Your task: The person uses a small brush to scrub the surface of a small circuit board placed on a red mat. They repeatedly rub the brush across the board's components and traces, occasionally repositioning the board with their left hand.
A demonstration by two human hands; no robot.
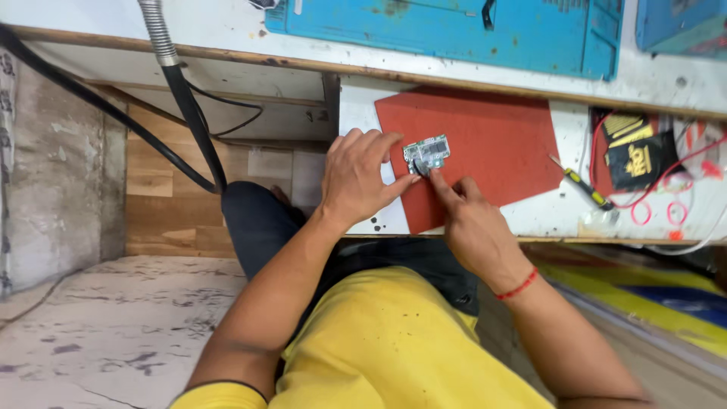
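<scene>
Circuit board (426, 154) sits over the red mat (485, 144) near the bench's front edge, left hand (356, 178) pinching it, right hand (469, 220) fingers closed on a small tool touching it

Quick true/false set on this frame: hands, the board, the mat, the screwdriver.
1. The left hand holds a small circuit board. True.
2. The board is over a blue mat. False: it is over the red mat; the blue mat lies further back.
3. The right hand reaches a finger to the board. True.
4. The right hand holds the screwdriver. False: it lies on the bench, apart from both hands.
5. The right wrist wears a red band. True.
</scene>
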